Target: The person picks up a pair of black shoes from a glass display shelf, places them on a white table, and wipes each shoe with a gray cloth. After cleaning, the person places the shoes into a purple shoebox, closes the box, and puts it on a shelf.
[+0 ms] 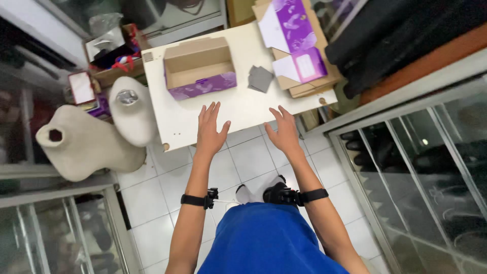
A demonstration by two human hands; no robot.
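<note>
I am holding my left hand [210,129] and right hand [284,133] flat above the near edge of the white bench [243,104], fingers spread and released, grasping nothing. I judge this as the reach before picking something up. The open purple cardboard box [199,68] is sitting just beyond my left hand, empty, matte brown inside and glossy outside. The small stack of grey square cards [260,78] is lying beyond my right hand, beside flattened purple box blanks [297,38]. Next I would need to stretch forward.
</note>
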